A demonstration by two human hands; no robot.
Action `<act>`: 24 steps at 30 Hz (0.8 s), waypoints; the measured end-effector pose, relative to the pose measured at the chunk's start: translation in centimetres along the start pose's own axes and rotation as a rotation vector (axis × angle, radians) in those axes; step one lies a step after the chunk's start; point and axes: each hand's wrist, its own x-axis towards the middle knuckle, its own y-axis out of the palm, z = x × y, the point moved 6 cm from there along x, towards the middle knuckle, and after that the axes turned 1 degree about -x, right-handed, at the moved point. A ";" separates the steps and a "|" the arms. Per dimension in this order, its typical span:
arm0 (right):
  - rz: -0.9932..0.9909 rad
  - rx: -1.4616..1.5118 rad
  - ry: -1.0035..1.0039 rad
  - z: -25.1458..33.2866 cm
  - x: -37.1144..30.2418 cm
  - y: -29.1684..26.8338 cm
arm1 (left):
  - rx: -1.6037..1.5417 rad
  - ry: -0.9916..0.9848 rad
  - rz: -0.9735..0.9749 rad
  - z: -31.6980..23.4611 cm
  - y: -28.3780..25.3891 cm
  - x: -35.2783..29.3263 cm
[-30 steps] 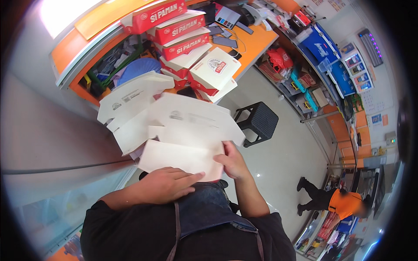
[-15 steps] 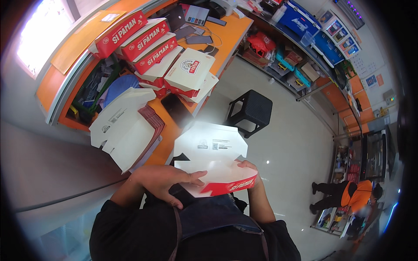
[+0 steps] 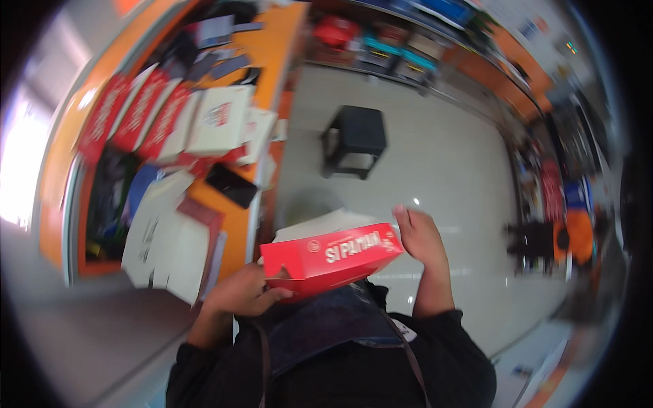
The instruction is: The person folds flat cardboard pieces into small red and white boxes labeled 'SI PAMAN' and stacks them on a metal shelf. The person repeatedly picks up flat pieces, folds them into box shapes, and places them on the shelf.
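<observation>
A red-and-white cardboard food box (image 3: 333, 262) is in front of my body, tilted so its red printed side faces me. Its white lid flap (image 3: 320, 224) stands up behind the red side. My left hand (image 3: 246, 292) is closed on the box's left end, the thumb across the lower red corner. At the right end, my right hand (image 3: 423, 236) has its fingers stretched upward and holds nothing; whether it touches the box edge I cannot tell. To the left, a stack of flat, unfolded white box blanks (image 3: 160, 238) lies at the counter's near end.
Several folded red-and-white boxes (image 3: 218, 122) are piled on the orange counter (image 3: 272, 54). A dark phone (image 3: 231, 185) lies beside them. On the tiled floor stands a black stool (image 3: 357, 132). A person in an orange top (image 3: 578, 234) is by the shelves at the far right.
The box has tipped so its red side turns toward me and its inside is hidden. My right hand has let go and opened. The view has swung, shifting the counter left.
</observation>
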 end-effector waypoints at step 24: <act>0.379 0.657 -0.903 10.1 -4.9 4.7 | -0.155 -0.187 0.360 1.9 0.6 7.1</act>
